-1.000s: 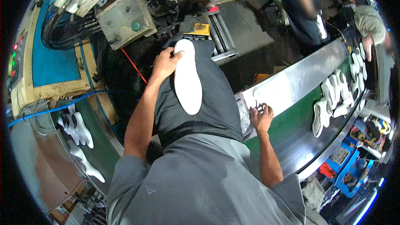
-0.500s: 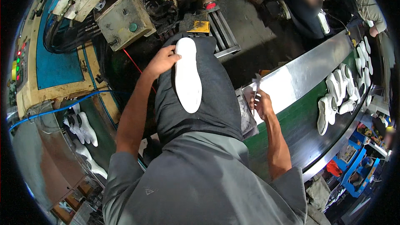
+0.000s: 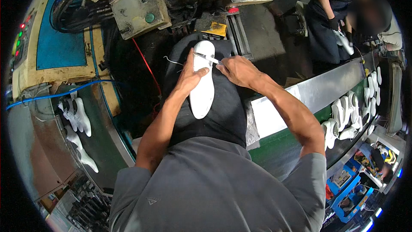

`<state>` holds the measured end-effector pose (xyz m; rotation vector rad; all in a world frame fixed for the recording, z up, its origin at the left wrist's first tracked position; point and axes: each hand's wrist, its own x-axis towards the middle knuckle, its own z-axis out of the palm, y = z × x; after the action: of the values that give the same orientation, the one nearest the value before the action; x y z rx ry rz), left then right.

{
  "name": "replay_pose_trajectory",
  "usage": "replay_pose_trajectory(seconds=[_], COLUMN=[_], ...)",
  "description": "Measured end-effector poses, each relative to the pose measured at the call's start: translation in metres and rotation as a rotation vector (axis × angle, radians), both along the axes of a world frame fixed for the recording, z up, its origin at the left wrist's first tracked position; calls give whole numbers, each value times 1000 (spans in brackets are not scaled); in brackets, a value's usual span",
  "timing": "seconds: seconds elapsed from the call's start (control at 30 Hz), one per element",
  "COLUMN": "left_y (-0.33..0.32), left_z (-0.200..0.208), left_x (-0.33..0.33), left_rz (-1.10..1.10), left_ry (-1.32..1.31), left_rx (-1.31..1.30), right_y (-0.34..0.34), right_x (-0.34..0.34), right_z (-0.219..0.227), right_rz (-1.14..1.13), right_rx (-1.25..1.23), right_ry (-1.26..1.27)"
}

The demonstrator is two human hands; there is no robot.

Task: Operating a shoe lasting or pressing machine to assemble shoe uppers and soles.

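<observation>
A white shoe [image 3: 201, 96] lies sole up along my dark-clad lap, its heel end away from me. My left hand [image 3: 189, 77] grips its left side, the thumb pressed on the sole near the middle. My right hand [image 3: 240, 72] is closed on a slim, pale knife [image 3: 212, 59], whose thin blade crosses the sole below the heel. The blade touches or nearly touches the shoe; I cannot tell which. A white lace [image 3: 171, 60] sticks out to the left of the shoe.
Grimy machine boxes with green buttons [image 3: 149, 18] stand ahead. White shoes [image 3: 343, 116] line the green conveyor [image 3: 283, 146] on my right, behind a metal ledge [image 3: 296, 96]. More white shoes [image 3: 79, 116] lie at left. A seated co-worker [image 3: 328, 30] handles a shoe at far right.
My right hand has come from beside the conveyor to the shoe, bringing the knife onto the sole. My left hand has slid from the heel toward the middle. The view has shifted slightly.
</observation>
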<state>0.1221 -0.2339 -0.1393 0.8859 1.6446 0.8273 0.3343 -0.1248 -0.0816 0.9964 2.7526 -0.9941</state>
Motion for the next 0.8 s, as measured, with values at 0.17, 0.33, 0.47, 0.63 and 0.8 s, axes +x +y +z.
replay_pose_trajectory(seconds=[0.17, 0.33, 0.47, 0.63, 0.8], left_y=[-3, -3, -3, -5, 14], left_z=[-1, -20, -26, -21, -12], left_x=[-2, -15, -20, -13, -15], left_rz=[-27, -3, -12, 37, 148], left_ry=[150, 20, 46, -165, -466], left_rx=[2, 131, 136, 155, -58], right_y=[11, -3, -6, -2, -1], right_x=[-7, 3, 8, 11, 9], right_z=[-7, -71, -78, -47, -38], right_rz=[93, -21, -51, -33, -9], right_rx=[111, 171, 129, -24, -42], right_ry=[-24, 214, 225, 22, -36])
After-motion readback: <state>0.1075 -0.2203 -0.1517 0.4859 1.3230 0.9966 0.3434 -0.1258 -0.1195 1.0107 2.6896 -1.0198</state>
